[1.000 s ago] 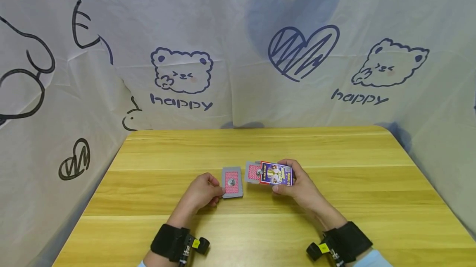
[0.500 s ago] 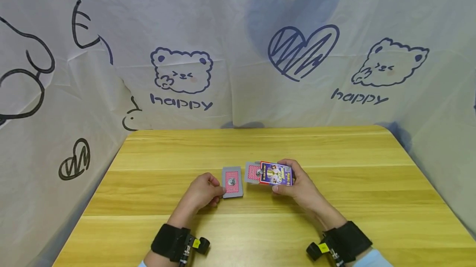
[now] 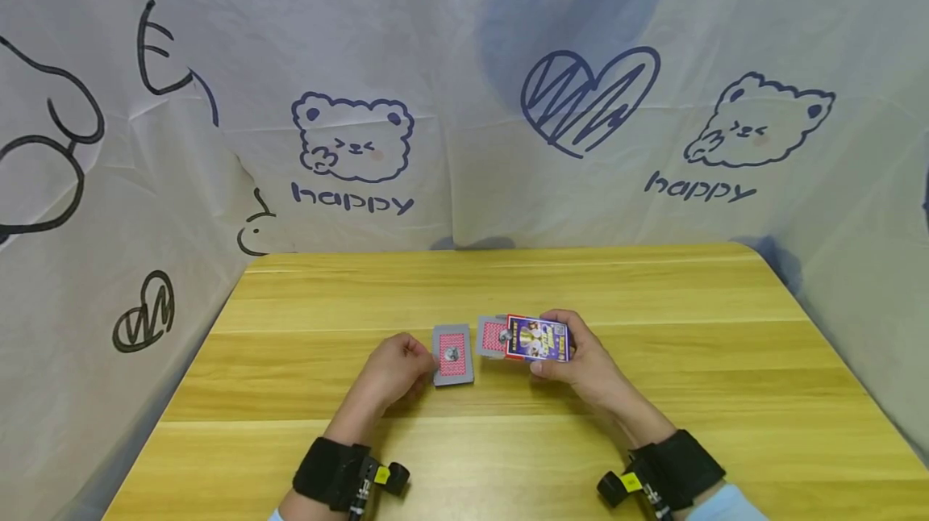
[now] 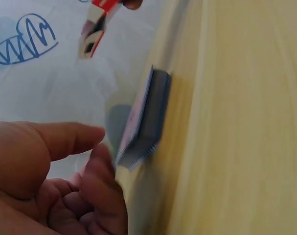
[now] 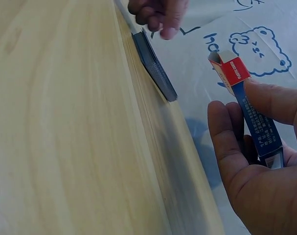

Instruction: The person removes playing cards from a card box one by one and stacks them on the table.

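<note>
A deck of playing cards (image 3: 452,355) lies face down on the table, its red patterned back showing. My left hand (image 3: 397,368) is close to the deck's left side. In the left wrist view its thumb and forefinger are nearly together, a small gap from the deck's corner (image 4: 143,120), and the other fingers are loosely curled. My right hand (image 3: 584,360) holds a blue and red card box (image 3: 539,339) between thumb and fingers, above the table. From the box's left end sticks out a piece with the same red card-back pattern (image 3: 493,336). The red end of the box (image 5: 235,71) stands open.
The wooden table (image 3: 581,440) stretches around both hands. A white cloth with drawings (image 3: 479,182) hangs behind it and along the sides. Both wrists wear black straps with small cameras.
My left thumb has come off the deck's lower left corner, and the hand has risen slightly. The right hand and card box have stayed in place.
</note>
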